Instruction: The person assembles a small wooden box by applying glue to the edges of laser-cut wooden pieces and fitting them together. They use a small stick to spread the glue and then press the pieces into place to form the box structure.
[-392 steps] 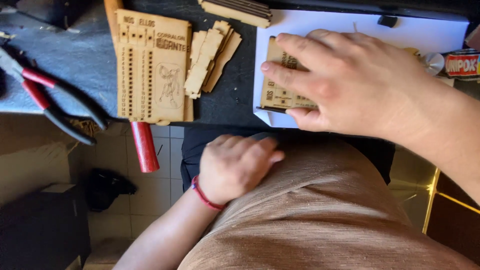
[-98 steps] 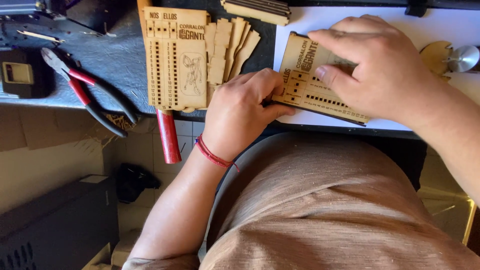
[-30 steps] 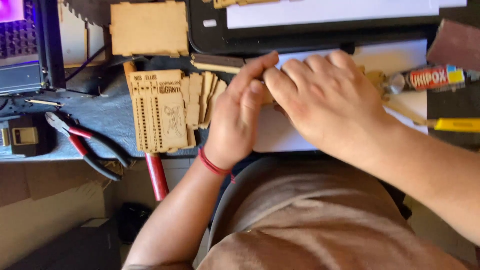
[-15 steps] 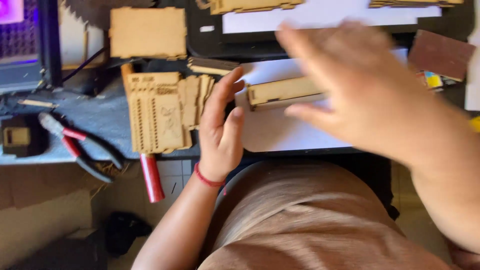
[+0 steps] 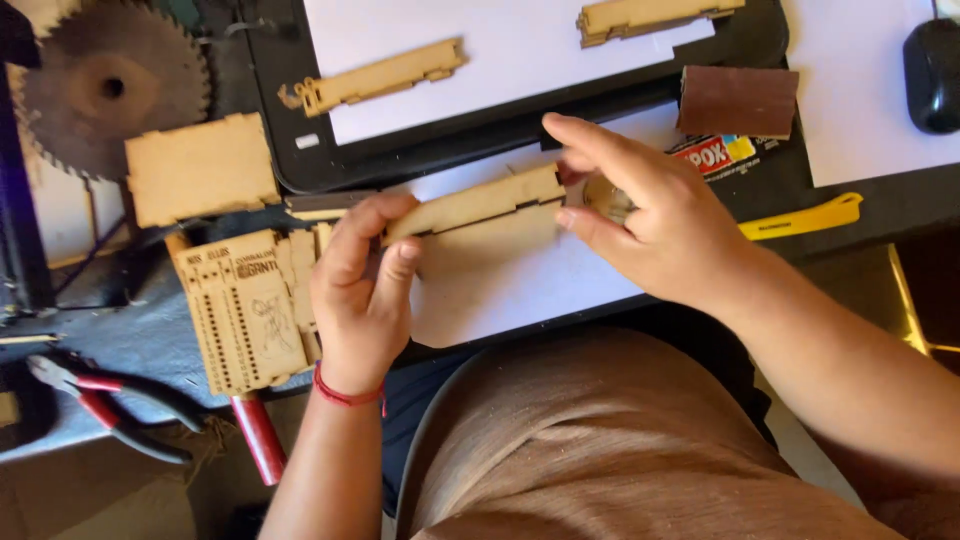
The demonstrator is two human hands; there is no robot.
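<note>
Thin laser-cut wooden strip (image 5: 475, 203) is held by both ends just above the white sheet (image 5: 520, 290), mid-bench, long edge tilted up toward the right. Left hand (image 5: 362, 290) is pinched on the left end, thumb and fingers closed around it. Right hand (image 5: 650, 215) is closed on the right end with fingertips; whether something small and round is also tucked under those fingers cannot be told.

Risks, as judged from this frame:
- The strip is thin and notched. If the ends are twisted against each other, a snap at a notch is likely.
- Only the tips are gripped on the right. A slip there would drop that end onto the sheet, or swing it toward the sandpaper block (image 5: 738, 100) just beyond.
- The stack of perforated wooden panels (image 5: 250, 310) overhangs the near bench edge, right beside the left wrist. A nudge from the forearm could tip it off.
- The red-handled pliers (image 5: 105, 405) also lie near the edge at far left, though well apart from both hands.
- Two more wooden strips (image 5: 375, 78) lie loose on the far sheet and could be swept by a sleeve if that area is reached over.
</note>
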